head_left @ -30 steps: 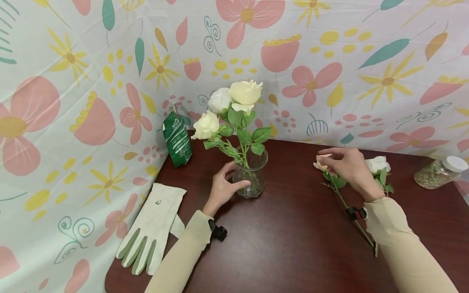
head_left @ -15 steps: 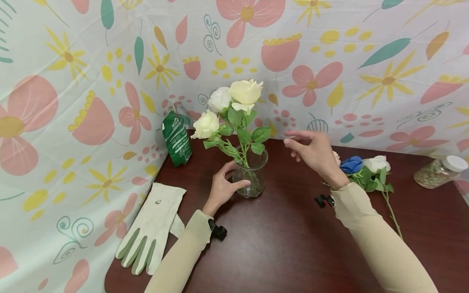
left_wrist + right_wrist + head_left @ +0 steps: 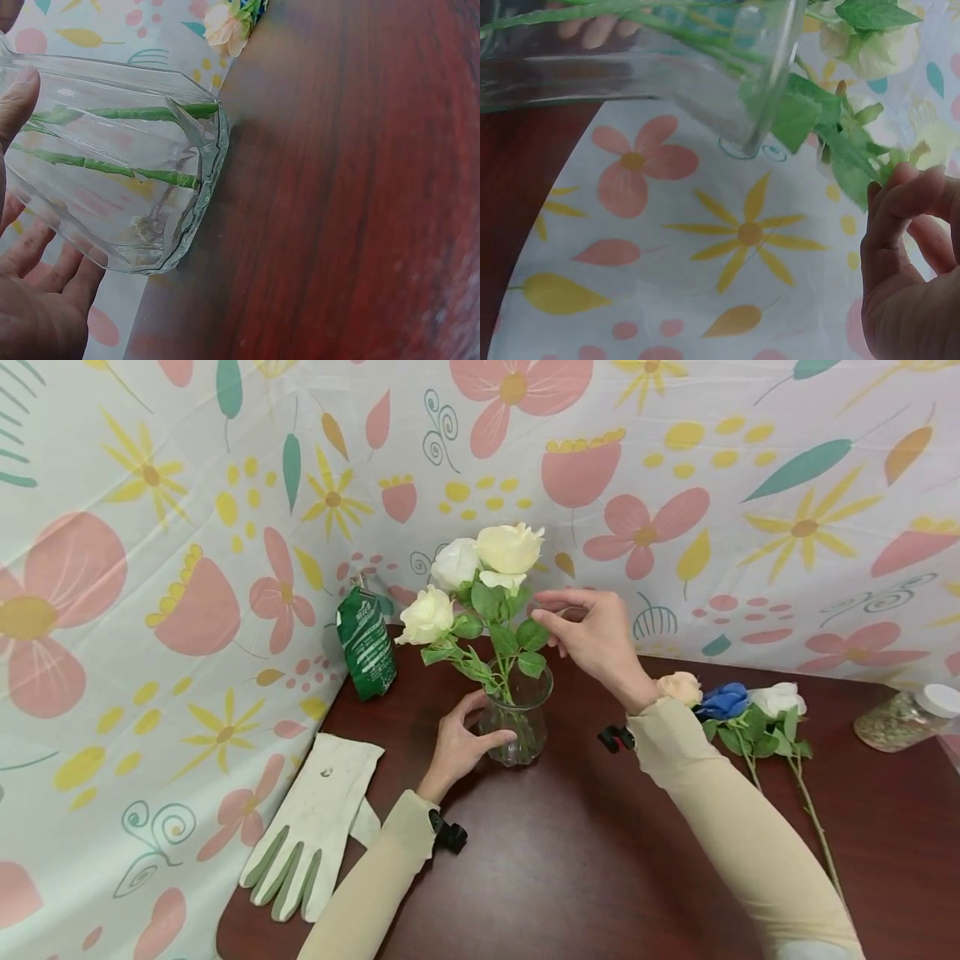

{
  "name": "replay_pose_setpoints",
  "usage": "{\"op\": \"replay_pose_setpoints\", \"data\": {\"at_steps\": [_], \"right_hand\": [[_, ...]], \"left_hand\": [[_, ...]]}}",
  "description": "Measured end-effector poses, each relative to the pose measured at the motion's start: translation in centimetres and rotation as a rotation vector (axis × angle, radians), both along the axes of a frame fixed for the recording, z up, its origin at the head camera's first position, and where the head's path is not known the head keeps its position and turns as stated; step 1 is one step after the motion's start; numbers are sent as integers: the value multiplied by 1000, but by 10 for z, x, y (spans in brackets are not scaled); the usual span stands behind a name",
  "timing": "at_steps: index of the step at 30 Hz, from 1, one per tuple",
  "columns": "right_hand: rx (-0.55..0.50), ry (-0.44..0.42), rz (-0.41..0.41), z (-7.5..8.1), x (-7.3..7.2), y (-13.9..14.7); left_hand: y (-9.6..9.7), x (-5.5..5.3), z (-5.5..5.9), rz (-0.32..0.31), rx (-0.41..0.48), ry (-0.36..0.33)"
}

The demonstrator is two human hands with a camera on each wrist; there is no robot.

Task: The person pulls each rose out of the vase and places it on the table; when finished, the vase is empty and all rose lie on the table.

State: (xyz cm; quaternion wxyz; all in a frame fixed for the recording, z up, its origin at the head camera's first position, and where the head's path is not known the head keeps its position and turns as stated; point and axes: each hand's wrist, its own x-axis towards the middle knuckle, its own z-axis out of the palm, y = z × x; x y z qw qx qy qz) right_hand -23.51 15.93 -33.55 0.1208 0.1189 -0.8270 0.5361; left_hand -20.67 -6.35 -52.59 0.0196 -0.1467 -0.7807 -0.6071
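My left hand [image 3: 459,745] grips the clear glass vase [image 3: 517,752], thumb in front and fingers around its far side. In the left wrist view the vase [image 3: 112,202] shows green stems inside. Three artificial roses stand in it: a white one [image 3: 453,565], a cream one [image 3: 510,550] and a pale yellow one [image 3: 427,615]. My right hand [image 3: 596,635] is raised right of the bouquet, thumb and index fingertips close to a green leaf [image 3: 532,636]. In the right wrist view those fingertips are beside the leaves [image 3: 847,169]; whether they touch is unclear.
Right on the dark wooden table [image 3: 525,860] lie a peach rose [image 3: 679,687], a blue rose [image 3: 723,701] and a white rose [image 3: 777,700]. A white-lidded jar [image 3: 900,720] lies beyond them. Left are a green packet [image 3: 365,647] and white gloves [image 3: 318,814]. Floral cloth [image 3: 480,435] hangs behind.
My right hand has let go of the peach rose on the table and moved left to the leaves in the vase. My left hand keeps its grip on the vase.
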Motion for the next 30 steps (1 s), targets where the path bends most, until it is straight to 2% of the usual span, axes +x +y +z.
{"op": "replay_pose_setpoints", "data": {"at_steps": [5,15,23,30], "right_hand": [[62,-34,-18,4,-6,-13],[107,-54,-29,-9,-17,-23],[63,-41,-48,-16,-18,-28],[37,-35,-34,-21,-18,-31]], "left_hand": [[0,0,0,-4,1,2],[0,-2,-1,-5,0,8],[0,-1,0,-11,11,10],[-1,-2,-2,-7,9,16]]}}
